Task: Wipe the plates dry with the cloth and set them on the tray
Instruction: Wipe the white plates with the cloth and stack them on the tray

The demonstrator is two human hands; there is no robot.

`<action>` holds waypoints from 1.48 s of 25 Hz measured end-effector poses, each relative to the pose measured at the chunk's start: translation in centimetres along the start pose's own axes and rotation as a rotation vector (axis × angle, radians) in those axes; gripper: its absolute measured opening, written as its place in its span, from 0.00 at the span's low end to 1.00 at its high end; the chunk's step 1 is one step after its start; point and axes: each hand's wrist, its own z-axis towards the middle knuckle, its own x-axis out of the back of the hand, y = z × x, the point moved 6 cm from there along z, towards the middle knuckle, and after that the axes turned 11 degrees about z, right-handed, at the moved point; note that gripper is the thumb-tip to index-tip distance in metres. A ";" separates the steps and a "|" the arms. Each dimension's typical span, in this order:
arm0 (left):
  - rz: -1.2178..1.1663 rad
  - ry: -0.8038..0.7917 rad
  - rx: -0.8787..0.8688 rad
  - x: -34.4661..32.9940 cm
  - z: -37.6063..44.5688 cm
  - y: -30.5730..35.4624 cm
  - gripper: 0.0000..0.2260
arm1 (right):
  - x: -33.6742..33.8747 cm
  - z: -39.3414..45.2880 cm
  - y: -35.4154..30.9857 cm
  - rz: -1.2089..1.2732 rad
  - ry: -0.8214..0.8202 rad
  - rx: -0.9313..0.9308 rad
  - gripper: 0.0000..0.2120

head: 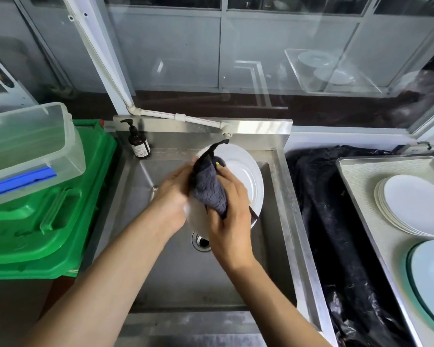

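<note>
The steel sink [176, 276] fills the middle of my view, its drain [201, 242] showing just below my hands. To my left a green bin lid [48, 221] carries a clear plastic container [28, 146] with a blue clip. To my right black plastic sheeting [336, 221] lies between the sink and the metal tray [356, 186]. On the tray sits a stack of white plates [414, 205], and nearer me a pale glass-rimmed plate [431, 284] at the frame edge.

Over the sink I hold a white plate [246, 169] tilted on edge, well apart from the tray. My left hand [173, 196] holds its left rim, fingers curled round the edge and partly hidden behind the cloth. My right hand [232, 221] presses the grey cloth [211, 191] against the plate's face, grip pinching the cloth with fingers curled over it; one cloth corner sticks up past the plate's top rim.

A brown pump bottle [138, 142] stands on the sink's back left corner.
</note>
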 end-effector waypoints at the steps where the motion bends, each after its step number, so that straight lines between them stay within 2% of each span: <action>1: -0.031 -0.033 0.021 0.1 0.1 0.1 0.18 | -0.3 -1.0 0.1 0.003 -0.030 0.028 0.20; 2: -0.009 -0.033 0.026 0.3 0.1 0.3 0.20 | -0.4 -2.1 0.1 -0.007 -0.062 0.074 0.20; 4: 0.067 0.098 0.027 1.5 0.3 0.5 0.15 | -0.4 -4.6 0.5 -0.075 -0.122 0.187 0.23; 6: -0.014 0.152 -0.002 2.2 0.5 0.8 0.12 | 0.6 -6.5 1.6 -0.113 -0.100 0.221 0.24; 8: -0.010 0.088 -0.006 2.2 0.6 1.0 0.14 | 2.2 -6.7 2.6 -0.062 0.046 0.119 0.19; 10: 0.023 0.038 0.018 2.1 0.3 1.1 0.17 | 3.8 -5.9 3.6 0.056 0.242 -0.059 0.20; 12: 0.058 0.023 0.030 2.1 -0.2 1.0 0.16 | 5.3 -4.0 4.6 0.135 0.408 -0.255 0.19; 14: 0.093 0.018 0.016 2.0 -0.9 1.0 0.14 | 6.5 -1.7 5.4 0.125 0.468 -0.381 0.17; 17: 0.131 -0.009 0.030 1.5 -1.4 0.0 0.15 | 6.8 1.9 4.8 0.056 0.336 -0.325 0.17; 19: 0.124 0.057 0.014 1.7 -1.5 -0.3 0.11 | 6.0 2.7 4.1 -0.002 0.202 -0.205 0.19; 22: 0.075 0.158 -0.018 2.1 -1.1 0.3 0.08 | 5.3 0.9 4.1 -0.027 0.134 -0.087 0.21; 24: 0.042 0.182 -0.043 2.1 -0.4 0.8 0.07 | 4.4 -1.8 4.4 -0.013 0.087 -0.084 0.26; 27: 0.069 0.191 -0.030 2.2 0.6 0.2 0.07 | 4.3 -4.9 5.3 0.027 0.014 -0.149 0.28; 31: 0.068 0.088 0.071 1.2 1.3 -3.6 0.19 | 7.8 -5.7 6.9 -0.040 -0.014 -0.262 0.17; 33: 0.119 0.085 0.100 0.6 1.6 -5.4 0.17 | 10.9 -6.7 9.0 -0.109 0.025 -0.439 0.12; 35: 0.135 0.153 0.123 0.5 1.3 -6.6 0.11 | 14.0 -7.7 11.1 -0.193 0.036 -0.592 0.08; 37: 0.126 0.169 0.174 0.1 1.1 -8.1 0.10 | 17.0 -8.2 12.9 -0.307 0.020 -0.648 0.07</action>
